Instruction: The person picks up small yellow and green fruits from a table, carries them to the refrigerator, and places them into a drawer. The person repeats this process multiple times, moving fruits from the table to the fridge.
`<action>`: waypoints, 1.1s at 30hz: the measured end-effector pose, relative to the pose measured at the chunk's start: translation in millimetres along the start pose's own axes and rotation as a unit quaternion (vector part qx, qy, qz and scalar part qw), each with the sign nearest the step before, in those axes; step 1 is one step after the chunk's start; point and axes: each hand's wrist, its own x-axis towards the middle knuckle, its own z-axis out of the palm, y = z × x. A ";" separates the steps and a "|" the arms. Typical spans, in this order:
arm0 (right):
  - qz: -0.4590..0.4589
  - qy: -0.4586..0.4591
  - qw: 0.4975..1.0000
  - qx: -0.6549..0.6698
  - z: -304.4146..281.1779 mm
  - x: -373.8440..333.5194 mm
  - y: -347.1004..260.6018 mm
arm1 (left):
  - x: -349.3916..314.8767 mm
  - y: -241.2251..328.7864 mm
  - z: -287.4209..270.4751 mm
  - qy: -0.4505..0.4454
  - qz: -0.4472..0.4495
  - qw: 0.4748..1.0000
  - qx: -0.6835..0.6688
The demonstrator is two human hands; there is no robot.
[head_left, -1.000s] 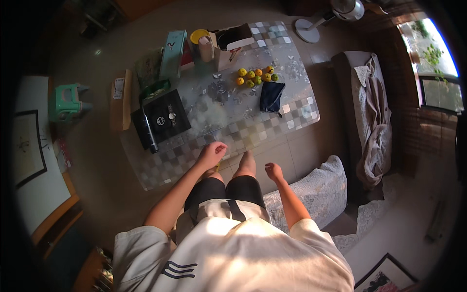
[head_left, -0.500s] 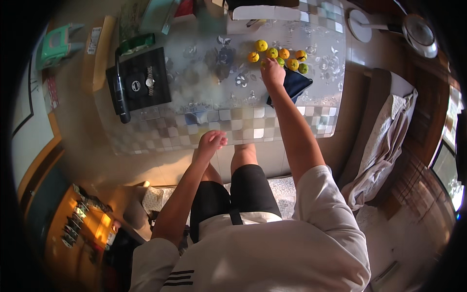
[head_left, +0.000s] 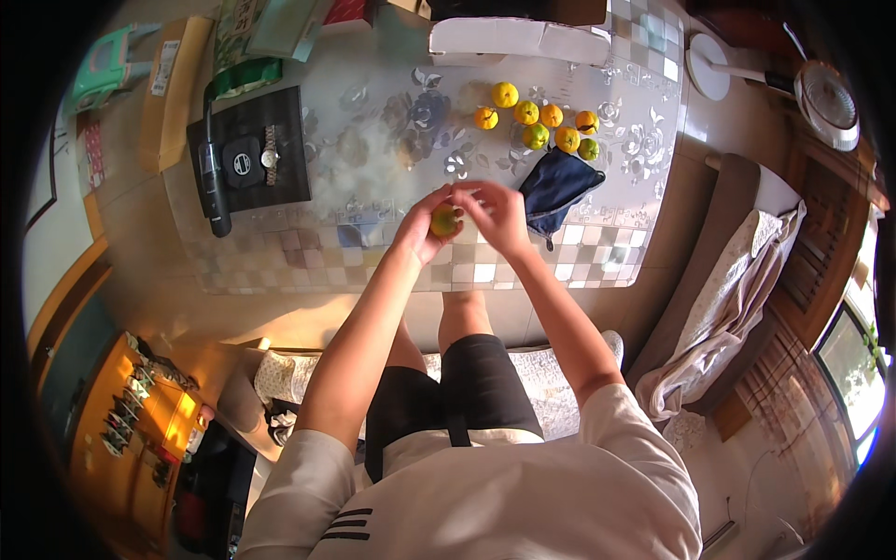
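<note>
Head view: a small, round, green-and-orange citrus-like fruit (head_left: 446,222) sits in the person's cupped left hand (head_left: 422,229), above the checkered near edge of the grey, floral-patterned table (head_left: 373,131). The left fingers and thumb are wrapped around its sides. The right hand (head_left: 502,219) comes in from the other side, its fingers bent toward the fruit and the left fingertips; whether they pinch the skin or only hover beside it, I cannot tell.

The change is clear — 0.5 s ago the right hand was out at the loose group of 8 round yellow, orange and green fruits (head_left: 535,136), and the left hand held nothing visible. Now both are together near the body, so the handling seems to have shifted from the group to this 1 fruit.

The dark navy fabric pouch (head_left: 563,187), partly covered by the forearm then, now shows almost whole just beside the right hand. The silver metal wristwatch (head_left: 271,154) lies well apart, on a black square mat (head_left: 291,185).
</note>
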 end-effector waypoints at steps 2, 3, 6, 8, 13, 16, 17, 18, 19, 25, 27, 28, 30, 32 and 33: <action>-0.127 0.088 0.951 -0.268 -2.6 37.1 19.4 | 5.7 3.4 -11.0 0.026 0.034 0.999 0.034; -0.148 0.110 0.915 -0.358 -3.7 56.8 25.2 | 2.5 10.4 -7.3 0.031 0.034 0.996 0.071; -0.157 0.090 0.834 -0.521 -15.5 105.8 64.9 | -1.7 25.5 -9.2 0.016 0.020 0.983 0.179; -0.159 0.065 0.833 -0.526 -19.8 118.1 77.0 | -3.7 30.0 -13.3 0.028 0.030 0.968 0.247; -0.155 0.031 0.929 -0.335 -8.6 89.2 37.7 | -6.0 34.1 -16.3 0.020 0.043 0.972 0.229; -0.068 -0.055 0.987 -0.134 6.8 36.5 -7.0 | 3.6 33.9 -25.9 -0.059 -0.048 0.991 0.111; -0.057 -0.083 0.988 -0.120 7.4 27.0 -19.5 | 0.2 37.9 -15.4 -0.097 -0.090 0.989 0.062; -0.043 -0.122 0.984 -0.121 5.3 24.4 -24.0 | -5.0 34.8 -3.3 -0.033 -0.096 0.990 0.098; -0.047 -0.137 0.984 -0.103 -0.3 30.0 -20.3 | -2.6 33.6 -8.2 -0.060 -0.101 0.987 0.106; -0.145 0.198 0.841 -0.482 -40.6 137.5 31.5 | 2.0 34.9 -29.2 -0.104 -0.084 0.989 0.054; -0.125 0.181 0.819 -0.529 -51.0 160.2 53.8 | -3.0 40.0 -22.7 -0.108 -0.094 0.989 0.024; -0.102 0.143 0.815 -0.553 -50.9 168.0 54.7 | -4.6 42.3 -23.6 -0.115 -0.089 0.989 0.014; -0.115 0.129 0.832 -0.528 -54.0 164.6 58.6 | -5.3 46.0 -21.4 -0.134 -0.067 0.989 0.015; -0.129 0.124 0.922 -0.344 -34.9 141.3 35.2 | -5.8 44.6 -15.0 -0.068 -0.022 0.997 0.027; -0.134 0.122 0.951 -0.249 -26.9 125.6 20.5 | -4.2 45.4 -11.5 -0.039 0.000 0.999 0.035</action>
